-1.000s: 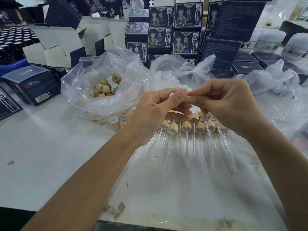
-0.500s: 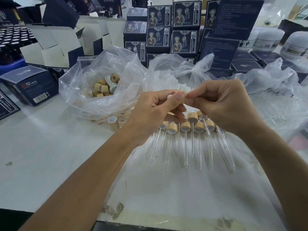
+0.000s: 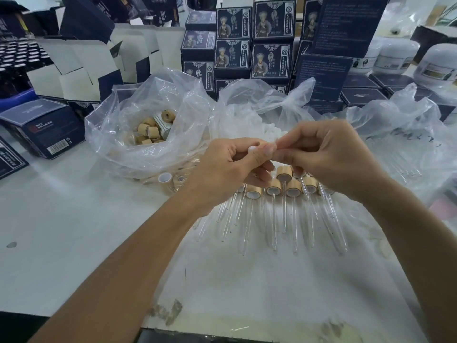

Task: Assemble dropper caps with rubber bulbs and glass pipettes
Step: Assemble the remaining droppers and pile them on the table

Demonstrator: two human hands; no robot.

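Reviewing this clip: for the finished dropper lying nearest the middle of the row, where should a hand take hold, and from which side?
Grip the wooden cap, pinching its round sides from above. The dropper lies flat on the table with its thin glass pipette pointing toward the person; the cap is the thicker part and probably sturdier. Neighbouring caps sit close, so space looks tight.

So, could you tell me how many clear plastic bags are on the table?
3: the left bag holds wooden caps, the middle bag white rubber bulbs, the right bag glass pipettes. None seems hidden.
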